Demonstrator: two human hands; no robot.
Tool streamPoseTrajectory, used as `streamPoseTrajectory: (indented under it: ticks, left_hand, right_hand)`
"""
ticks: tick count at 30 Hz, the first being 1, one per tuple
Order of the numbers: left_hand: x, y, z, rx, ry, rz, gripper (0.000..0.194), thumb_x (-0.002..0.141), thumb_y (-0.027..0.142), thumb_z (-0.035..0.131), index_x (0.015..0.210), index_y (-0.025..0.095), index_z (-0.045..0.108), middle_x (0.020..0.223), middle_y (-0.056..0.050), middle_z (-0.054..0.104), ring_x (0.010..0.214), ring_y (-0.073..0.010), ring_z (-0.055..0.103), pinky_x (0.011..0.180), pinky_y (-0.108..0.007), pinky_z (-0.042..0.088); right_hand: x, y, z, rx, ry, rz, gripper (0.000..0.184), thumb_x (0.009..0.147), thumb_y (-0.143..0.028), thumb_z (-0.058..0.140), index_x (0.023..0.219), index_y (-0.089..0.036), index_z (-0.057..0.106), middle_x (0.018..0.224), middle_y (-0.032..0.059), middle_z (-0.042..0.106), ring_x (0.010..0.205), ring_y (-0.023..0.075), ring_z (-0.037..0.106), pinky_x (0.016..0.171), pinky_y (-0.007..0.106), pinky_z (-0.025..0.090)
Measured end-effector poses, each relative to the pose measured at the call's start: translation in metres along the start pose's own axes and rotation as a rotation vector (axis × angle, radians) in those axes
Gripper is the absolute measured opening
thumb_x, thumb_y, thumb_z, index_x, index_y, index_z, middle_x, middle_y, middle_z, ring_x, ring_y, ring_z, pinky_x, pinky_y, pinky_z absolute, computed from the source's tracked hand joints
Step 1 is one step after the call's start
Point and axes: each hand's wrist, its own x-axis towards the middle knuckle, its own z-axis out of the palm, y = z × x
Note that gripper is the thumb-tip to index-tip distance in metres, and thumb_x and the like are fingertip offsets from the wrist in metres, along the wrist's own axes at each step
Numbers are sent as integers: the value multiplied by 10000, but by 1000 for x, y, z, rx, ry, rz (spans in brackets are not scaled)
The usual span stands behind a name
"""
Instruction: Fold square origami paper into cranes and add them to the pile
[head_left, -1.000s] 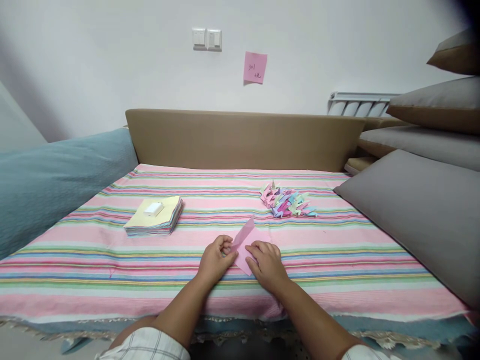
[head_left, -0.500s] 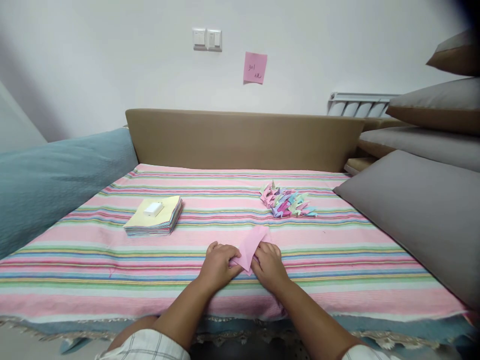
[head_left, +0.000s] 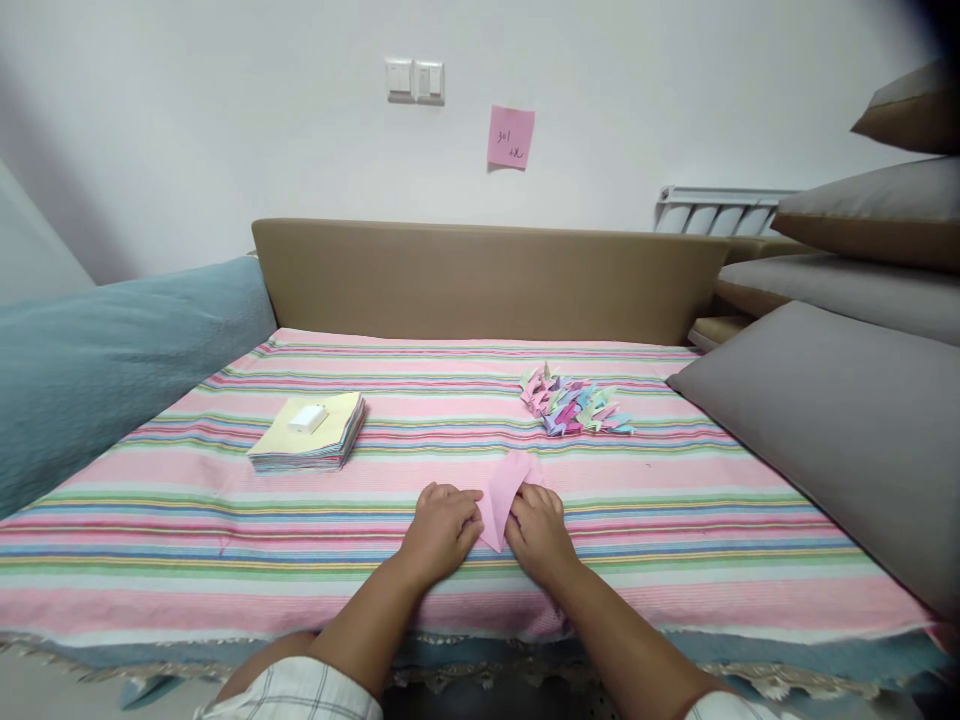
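Observation:
A partly folded sheet of pink origami paper [head_left: 502, 495] lies between my hands on the striped cloth, with one flap raised. My left hand [head_left: 444, 525] is closed at the paper's left edge, thumb and forefinger against it. From the right, my right hand [head_left: 538, 525] grips the other edge, its fingers curled partly under the raised flap. Some of the fingertips are hidden by the paper and by the hands themselves. Beyond my right hand sits a cluster of small folded paper cranes [head_left: 574, 402] in several colours.
To the left stands a stack of coloured paper [head_left: 306, 440] topped by a small white block [head_left: 307, 418]. Grey cushions [head_left: 840, 420] pile up on the right. A blue-covered armrest [head_left: 135, 360] borders the left, and a brown backrest [head_left: 480, 285] the far side.
My left thumb and fingers have shifted slightly at the paper's left edge, and the left part of the paper now lies flatter. My right hand has hardly moved.

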Motion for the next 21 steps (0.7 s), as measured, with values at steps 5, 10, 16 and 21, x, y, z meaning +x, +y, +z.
streamPoseTrajectory:
  ticks: [5, 10, 16, 21]
  left_hand:
    - [1, 2, -1, -7, -2, -1, 128, 787, 196, 508, 733, 224, 620, 1080, -40, 669, 958, -225, 544, 937, -433, 298]
    - [1, 0, -1, -19, 5, -16, 159, 785, 180, 481, 823, 226, 629, 979, -48, 679, 917, -218, 543, 922, -415, 318]
    - [2, -3, 0, -22, 22, -69, 228, 737, 169, 512, 954, 218, 559, 999, -48, 651, 934, -234, 533, 922, -421, 320]
    - [2, -5, 0, -47, 39, -85, 285, 709, 162, 528, 990, 212, 527, 965, -45, 636, 939, -233, 542, 915, -410, 324]
  right_hand:
    - [0, 1, 2, 30, 31, -28, 230, 852, -195, 436, 980, -236, 622, 1056, 57, 578, 980, 206, 475, 908, 377, 292]
    - [-1, 1, 2, 21, 53, -57, 241, 872, -233, 437, 1020, -254, 626, 1044, 46, 588, 969, 196, 488, 900, 377, 299]
    - [-3, -4, -4, 28, 29, -87, 310, 866, -224, 436, 1120, -284, 602, 1079, 51, 580, 997, 203, 478, 937, 398, 272]
    - [-4, -9, -9, 26, 2, -84, 305, 866, -246, 435, 1116, -285, 605, 1103, 53, 569, 1017, 208, 465, 972, 431, 228]
